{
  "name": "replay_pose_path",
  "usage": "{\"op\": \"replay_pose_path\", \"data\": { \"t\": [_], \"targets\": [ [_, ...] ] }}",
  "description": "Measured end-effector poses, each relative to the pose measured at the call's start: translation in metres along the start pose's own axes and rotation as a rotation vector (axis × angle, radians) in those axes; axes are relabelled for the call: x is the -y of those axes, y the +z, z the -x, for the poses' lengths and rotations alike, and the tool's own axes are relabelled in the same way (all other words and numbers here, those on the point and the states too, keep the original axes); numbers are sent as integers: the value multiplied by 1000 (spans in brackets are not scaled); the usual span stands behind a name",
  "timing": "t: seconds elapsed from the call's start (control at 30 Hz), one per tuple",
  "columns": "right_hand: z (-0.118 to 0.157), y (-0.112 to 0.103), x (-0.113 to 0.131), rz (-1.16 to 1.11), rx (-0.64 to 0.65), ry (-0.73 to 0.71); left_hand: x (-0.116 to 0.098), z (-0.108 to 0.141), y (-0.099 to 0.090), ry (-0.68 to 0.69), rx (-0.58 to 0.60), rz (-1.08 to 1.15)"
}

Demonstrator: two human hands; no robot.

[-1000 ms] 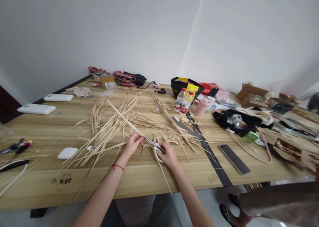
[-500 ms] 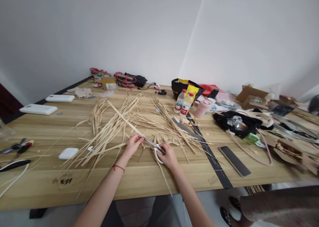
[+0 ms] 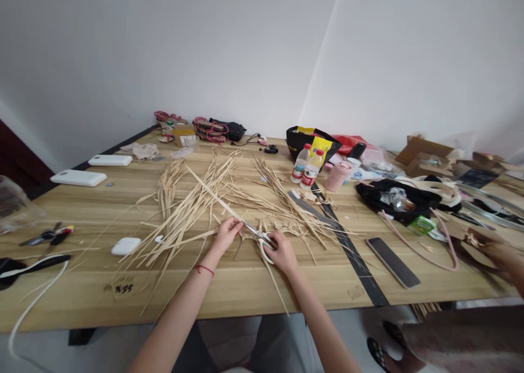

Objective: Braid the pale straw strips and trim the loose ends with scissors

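Note:
My left hand point(image 3: 229, 234) pinches a long, flat straw strip point(image 3: 210, 192) that slants up and leftward across the table. White-handled scissors point(image 3: 266, 248) sit in my right hand point(image 3: 283, 253), fingers closed around the handles. Their metal blades point left, meeting the strip close to my left fingertips; whether they are parted I cannot make out. Beyond my hands spreads a loose heap of straw strips point(image 3: 186, 212), and a second bundle point(image 3: 274, 179) lies to its right. Some knotted straw work point(image 3: 286, 228) rests just past the scissors, partly hidden by my right hand.
On the right lie a dark phone point(image 3: 393, 262), a black bag point(image 3: 368, 198) and a cardboard box point(image 3: 462, 245) with another person's hand point(image 3: 497, 253) at it. Two bottles point(image 3: 311, 170) and a pink cup point(image 3: 338, 175) stand behind. Leftward are a white earphone case point(image 3: 126, 246) and pliers point(image 3: 55, 235).
The whole view has shifted slightly, so things appear further right. Another person's hand has come in at the cardboard box. My hands keep their hold on the strip and scissors.

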State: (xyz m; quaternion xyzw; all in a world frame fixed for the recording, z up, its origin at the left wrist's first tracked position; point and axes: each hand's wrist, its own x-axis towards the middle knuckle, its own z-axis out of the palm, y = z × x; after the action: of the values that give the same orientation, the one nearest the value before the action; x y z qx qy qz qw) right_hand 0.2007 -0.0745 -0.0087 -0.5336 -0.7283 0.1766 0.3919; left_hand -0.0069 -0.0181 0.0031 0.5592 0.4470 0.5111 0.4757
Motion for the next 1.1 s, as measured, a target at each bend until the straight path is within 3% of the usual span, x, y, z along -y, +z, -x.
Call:
{"op": "replay_pose_path", "data": {
  "t": [1.1],
  "targets": [
    [3,-1,-1,32,-12,-25,8,1,1,-1,21,-7]
  ]
}}
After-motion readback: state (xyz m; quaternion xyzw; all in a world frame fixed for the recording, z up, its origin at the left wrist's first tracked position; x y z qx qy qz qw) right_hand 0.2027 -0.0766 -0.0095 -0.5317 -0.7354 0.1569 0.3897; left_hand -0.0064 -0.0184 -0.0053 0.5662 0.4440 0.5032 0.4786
